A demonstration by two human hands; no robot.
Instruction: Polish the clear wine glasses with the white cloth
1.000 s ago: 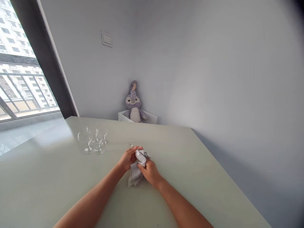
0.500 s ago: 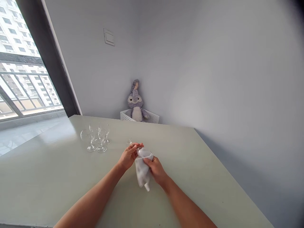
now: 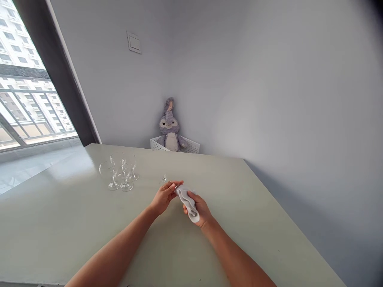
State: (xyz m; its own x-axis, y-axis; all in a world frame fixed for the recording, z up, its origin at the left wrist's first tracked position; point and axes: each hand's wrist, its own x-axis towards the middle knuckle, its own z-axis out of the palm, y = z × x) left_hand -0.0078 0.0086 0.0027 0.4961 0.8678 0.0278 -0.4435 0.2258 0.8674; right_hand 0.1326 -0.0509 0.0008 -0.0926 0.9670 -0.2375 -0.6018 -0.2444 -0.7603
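Note:
My left hand [image 3: 164, 197] is closed round a clear stemmed glass [image 3: 164, 179]. Its foot shows just beyond the knuckles, while the fingers and the cloth hide most of the rest. A white cloth [image 3: 187, 203] is gripped in my right hand [image 3: 200, 208], bunched and folded against the bowl end of the glass. Both hands are close together above the middle of the table. To their left, several clear stemmed glasses [image 3: 127, 186] stand upright in a tight group.
The pale green table [image 3: 239, 223] stretches to a grey wall. Behind its far edge, a grey plush toy [image 3: 171, 137] sits in a white perforated basket [image 3: 191, 146]. A window with a railing [image 3: 32, 107] is at the left, and a light switch [image 3: 134, 42] is on the wall.
The cloth has gone from hanging loosely below my right hand to being bunched up in it. The glass bowl, visible before, is now covered. My right hand has turned slightly.

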